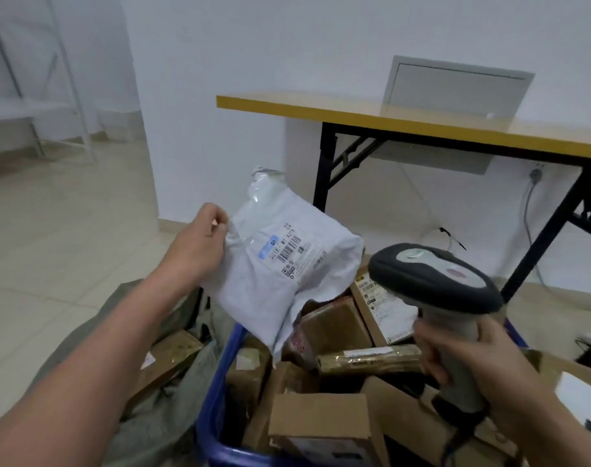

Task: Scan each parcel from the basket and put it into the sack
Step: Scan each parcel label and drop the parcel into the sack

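My left hand [199, 241] grips the left edge of a white plastic mailer parcel [280, 267] and holds it up above the blue basket [216, 385], its label with barcodes facing me. My right hand [469, 362] is closed around the handle of a grey and black barcode scanner [432, 274], whose head sits just right of the parcel. The basket holds several brown cardboard parcels [321, 423]. To the left of the basket lies the grey-green sack [159, 409], open, with a brown parcel [166, 358] inside.
A yellow-topped folding table [422, 119] with black legs stands behind the basket against a white wall. A cable hangs from a wall socket [536, 173] under it. White shelving [34, 106] stands at the far left on the tiled floor.
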